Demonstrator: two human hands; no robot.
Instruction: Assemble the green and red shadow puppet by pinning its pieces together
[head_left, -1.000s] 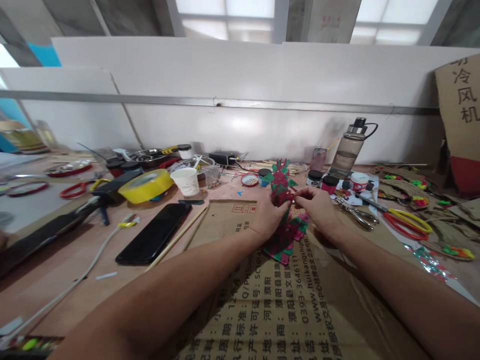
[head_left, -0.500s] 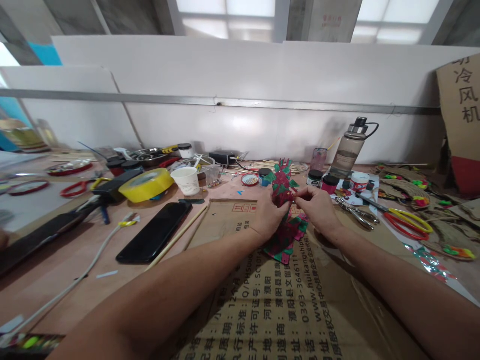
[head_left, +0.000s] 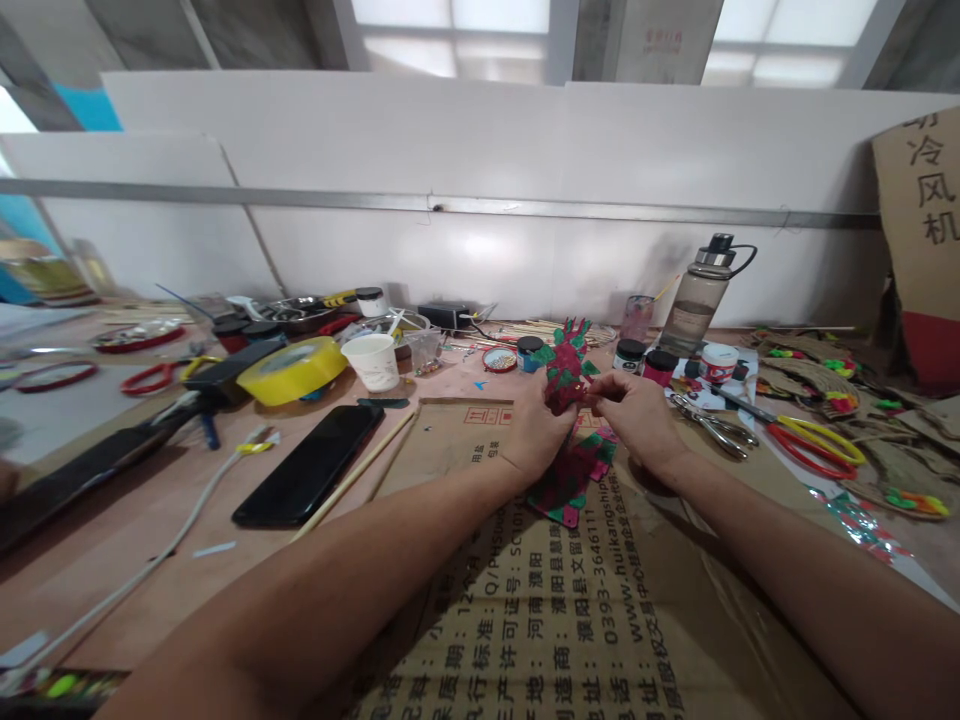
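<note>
A red and green painted cut-out figure (head_left: 568,360) with a spiky top stands above the printed cardboard sheet (head_left: 450,600). My left hand (head_left: 536,430) is closed around its middle from the left. At the figure's right edge, the fingertips of my right hand (head_left: 634,412) are pinched together; whether they grip the edge or something tiny there I cannot make out. Below my hands, the figure's wider lower part, red, green and pink, reaches down to the cardboard, partly hidden by my left hand.
Left of the cardboard lie a black phone (head_left: 309,465), a thin wooden stick (head_left: 356,475) and yellow tape (head_left: 292,368). Behind stand a white cup (head_left: 373,362) and paint jars (head_left: 628,355). To the right are pliers (head_left: 716,427), scissors (head_left: 817,450) and a water bottle (head_left: 694,305).
The figure's upper part has turned slightly within my left hand. My right fingertips have shifted a little at its edge; everything else is unmoved.
</note>
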